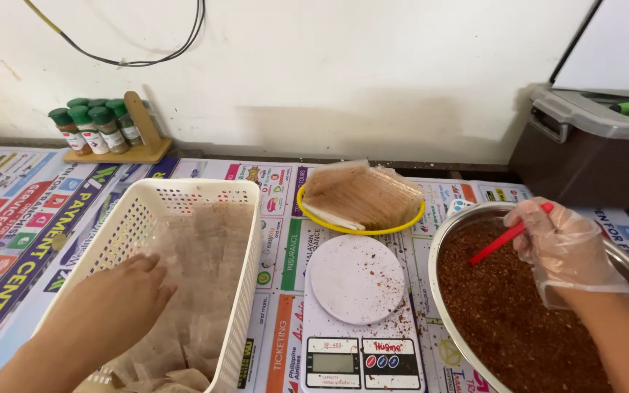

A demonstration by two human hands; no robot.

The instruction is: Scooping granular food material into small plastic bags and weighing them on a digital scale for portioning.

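My left hand (pixel 121 295) is bare and reaches into the white perforated basket (pixel 147 200), fingers loosely curled and close together, tips resting on the clear plastic pouches (pixel 209 255) that fill it. My right hand (pixel 562 244) wears a clear disposable glove and grips a red scoop handle (pixel 504 239), fingers wrapped shut around it, over the steel bowl (pixel 442 240) of reddish-brown ground spice (pixel 507 313).

Between basket and bowl stands a white digital scale (pixel 358 280); its round platform is dusted with spice flecks. Behind the scale, a yellow round tray (pixel 362 230) carries a fanned stack of filled flat sachets (pixel 362 193), brown with white edges. Far left, against the wall, a wooden rack (pixel 140 142) holds green-capped spice jars (pixel 89 124). Far right stands a dark bin with a grey lid (pixel 584 145).

The table cover (pixel 20 211) is a printed banner in blue, orange, green and pink panels. Bare cover lies left of the basket; basket, scale and bowl sit just beside one another.
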